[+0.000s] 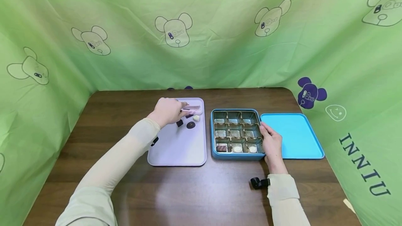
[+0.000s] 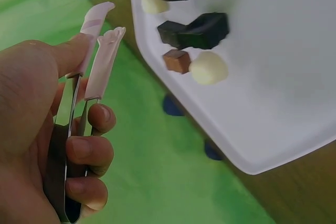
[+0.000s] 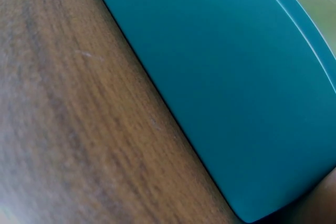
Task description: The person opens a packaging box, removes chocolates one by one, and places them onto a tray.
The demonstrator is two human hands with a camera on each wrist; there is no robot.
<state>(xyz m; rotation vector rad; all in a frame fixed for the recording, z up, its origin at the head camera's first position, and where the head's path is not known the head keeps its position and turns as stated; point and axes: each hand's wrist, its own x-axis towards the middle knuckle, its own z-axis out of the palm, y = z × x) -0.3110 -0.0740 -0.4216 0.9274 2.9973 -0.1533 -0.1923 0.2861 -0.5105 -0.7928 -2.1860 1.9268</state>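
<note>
My left hand [image 1: 168, 110] holds metal tongs with pink tips [image 2: 101, 69] over the far part of the lilac tray [image 1: 177, 152]. The tong tips stand apart with nothing between them. Several chocolates lie on the tray: a dark oval one [image 1: 190, 125], dark blocks [image 2: 207, 31], a small brown cube [image 2: 177, 61] and pale round pieces [image 2: 209, 68]. My right hand [image 1: 272, 144] grips the right side of the blue box [image 1: 238, 156]. Inside is a gold divided insert; its front row holds a brown square chocolate [image 1: 221, 148] and two white round ones [image 1: 237, 148].
A bright blue lid [image 1: 301, 135] lies right of the box, behind my right hand. The wooden table [image 1: 185, 191] meets green printed cloth [image 1: 207, 62] at its back and sides. In the right wrist view, the box's teal wall [image 3: 210, 77] stands close to the camera.
</note>
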